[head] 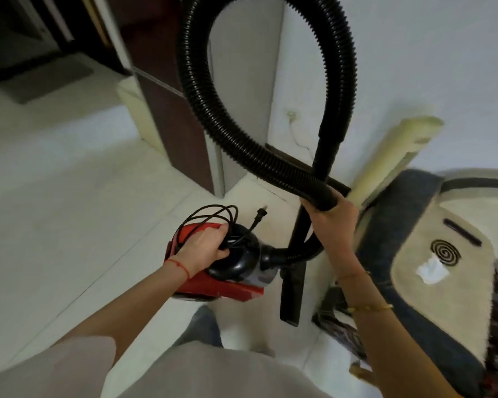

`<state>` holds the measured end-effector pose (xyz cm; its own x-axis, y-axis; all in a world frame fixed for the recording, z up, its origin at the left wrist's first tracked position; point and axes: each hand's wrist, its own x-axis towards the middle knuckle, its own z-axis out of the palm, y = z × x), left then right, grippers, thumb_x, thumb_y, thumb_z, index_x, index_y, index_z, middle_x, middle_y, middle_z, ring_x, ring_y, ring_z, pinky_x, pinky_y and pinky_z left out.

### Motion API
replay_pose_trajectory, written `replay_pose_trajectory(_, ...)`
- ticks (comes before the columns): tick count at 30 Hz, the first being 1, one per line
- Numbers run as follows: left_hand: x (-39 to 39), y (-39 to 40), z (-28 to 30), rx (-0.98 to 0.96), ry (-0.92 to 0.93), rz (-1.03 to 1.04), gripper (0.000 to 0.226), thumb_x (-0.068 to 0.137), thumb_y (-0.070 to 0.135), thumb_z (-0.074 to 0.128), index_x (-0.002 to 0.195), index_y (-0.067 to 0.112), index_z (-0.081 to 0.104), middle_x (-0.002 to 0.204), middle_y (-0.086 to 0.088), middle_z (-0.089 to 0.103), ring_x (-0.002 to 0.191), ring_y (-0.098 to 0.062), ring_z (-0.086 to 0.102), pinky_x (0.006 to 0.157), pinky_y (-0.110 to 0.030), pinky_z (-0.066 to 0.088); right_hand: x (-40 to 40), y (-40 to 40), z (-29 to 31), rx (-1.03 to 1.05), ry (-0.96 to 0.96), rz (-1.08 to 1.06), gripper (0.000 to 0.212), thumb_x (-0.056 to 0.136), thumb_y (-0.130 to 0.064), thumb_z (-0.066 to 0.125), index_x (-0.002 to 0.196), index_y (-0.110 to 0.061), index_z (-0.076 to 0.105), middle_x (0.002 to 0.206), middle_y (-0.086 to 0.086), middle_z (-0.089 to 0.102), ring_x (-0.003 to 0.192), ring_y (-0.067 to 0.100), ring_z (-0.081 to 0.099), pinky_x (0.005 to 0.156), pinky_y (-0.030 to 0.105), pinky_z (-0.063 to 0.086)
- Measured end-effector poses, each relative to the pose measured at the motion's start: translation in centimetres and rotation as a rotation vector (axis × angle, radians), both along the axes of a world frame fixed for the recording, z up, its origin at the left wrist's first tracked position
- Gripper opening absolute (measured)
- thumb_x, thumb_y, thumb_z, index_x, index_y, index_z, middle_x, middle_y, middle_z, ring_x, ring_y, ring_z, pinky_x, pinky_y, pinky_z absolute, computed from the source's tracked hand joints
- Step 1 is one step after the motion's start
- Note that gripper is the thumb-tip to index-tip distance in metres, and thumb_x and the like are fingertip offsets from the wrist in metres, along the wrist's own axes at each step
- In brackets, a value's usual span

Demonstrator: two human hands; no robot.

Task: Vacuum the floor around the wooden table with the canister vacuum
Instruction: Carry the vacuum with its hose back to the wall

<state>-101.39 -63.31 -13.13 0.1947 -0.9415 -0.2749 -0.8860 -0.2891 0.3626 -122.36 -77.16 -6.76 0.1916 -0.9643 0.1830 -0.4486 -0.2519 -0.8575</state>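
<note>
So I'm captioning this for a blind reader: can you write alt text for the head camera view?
A person carries a red canister vacuum by its top in the left hand and grips the looped black hose in the right hand. Its cord is bundled, unplugged, above a pale tiled floor.

Left hand [206, 246] reaches to lower centre, fingers [217, 231] curled shut; right hand [332, 215] raised at centre right, clenched, forearm upright.
</note>
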Motion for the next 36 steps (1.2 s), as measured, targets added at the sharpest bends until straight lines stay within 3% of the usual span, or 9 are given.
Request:
replay_pose_trajectory(3,4.4,3.0,-0.5,0.002,-0.027,0.134,0.04,0.084,0.026,0.064,0.117,0.011,0.048,0.106,-0.009,0.064,0.099,-0.027,0.061,0.085,-0.039,0.048,6.3,0.1,-0.3,0.009,0.016,0.141,0.032,0.076,-0.031,0.078,0.106,-0.029,0.067,0.076,-0.027,0.059,0.074,-0.009,0.058,0.067,0.007,0.042)
replay_pose_trajectory(7,11.1,7.2,-0.8,-0.011,-0.031,0.265,0.035,0.084,0.024,0.064,0.111,0.008,0.048,0.103,-0.01,0.064,0.097,-0.029,0.06,0.084,-0.039,0.047,16.0,1.2,-0.5,-0.009,0.026,0.321,0.023,0.075,-0.029,0.077,0.097,-0.025,0.07,0.078,-0.011,0.069,0.075,0.005,0.066,0.07,0.024,0.055)
replay_pose_trajectory(9,15.2,9.7,-0.9,-0.011,-0.025,0.342,0.035,0.084,0.023,0.063,0.111,0.008,0.048,0.102,-0.01,0.064,0.096,-0.029,0.06,0.083,-0.039,0.047,21.7,2.6,-0.6,-0.002,0.039,0.386,0.023,0.073,-0.032,0.078,0.094,-0.025,0.071,0.073,-0.013,0.068,0.071,0.008,0.067,0.065,0.025,0.054)
replay_pose_trajectory(12,21.4,13.4,-0.7,-0.013,-0.02,0.452,0.036,0.084,0.022,0.064,0.112,0.008,0.047,0.102,-0.01,0.063,0.096,-0.029,0.061,0.081,-0.04,0.048,30.3,5.1,-0.5,-0.019,0.052,0.492,0.02,0.073,-0.031,0.079,0.092,-0.027,0.071,0.066,-0.019,0.063,0.068,0.007,0.066,0.06,0.021,0.05)
replay_pose_trajectory(16,29.4,17.9,-0.2,-0.016,-0.041,0.565,0.042,0.083,0.023,0.064,0.118,0.008,0.047,0.105,-0.011,0.065,0.097,-0.029,0.062,0.081,-0.039,0.049,40.8,8.5,-0.3,-0.048,0.045,0.652,0.022,0.075,-0.025,0.077,0.096,-0.026,0.071,0.072,-0.013,0.069,0.068,0.003,0.066,0.066,0.029,0.057)
replay_pose_trajectory(20,36.8,22.0,0.3,-0.016,-0.059,0.674,0.045,0.083,0.023,0.063,0.123,0.01,0.046,0.106,-0.01,0.066,0.097,-0.029,0.062,0.081,-0.04,0.05,50.5,11.8,0.1,-0.058,0.021,0.76,0.028,0.075,-0.025,0.078,0.102,-0.02,0.071,0.077,-0.012,0.07,0.072,0.003,0.067,0.072,0.027,0.057)
replay_pose_trajectory(24,43.7,25.9,0.8,-0.023,-0.056,0.782,0.044,0.082,0.021,0.064,0.122,0.008,0.047,0.107,-0.011,0.065,0.098,-0.03,0.062,0.083,-0.04,0.048,59.9,15.0,1.0,-0.078,-0.023,0.864,0.026,0.074,-0.026,0.079,0.099,-0.023,0.071,0.072,-0.019,0.065,0.071,0.002,0.066,0.067,0.017,0.053)
replay_pose_trajectory(30,55.5,31.2,0.0,-0.031,-0.074,0.926,0.041,0.081,0.023,0.065,0.115,0.007,0.048,0.103,-0.012,0.065,0.096,-0.031,0.062,0.077,-0.037,0.048,74.7,20.2,0.8,-0.043,-0.074,1.025,0.027,0.076,-0.025,0.078,0.101,-0.018,0.072,0.078,-0.014,0.069,0.074,-0.005,0.064,0.066,0.005,0.046)
replay_pose_trajectory(36,68.6,35.9,-0.7,-0.038,-0.05,1.047,0.041,0.078,0.022,0.065,0.114,0.009,0.051,0.104,-0.01,0.066,0.096,-0.028,0.062,0.078,-0.036,0.048,91.1,24.7,0.1,-0.005,-0.02,1.14,0.026,0.075,-0.032,0.077,0.1,-0.027,0.071,0.078,-0.017,0.069,0.075,-0.003,0.064,0.069,0.018,0.052)
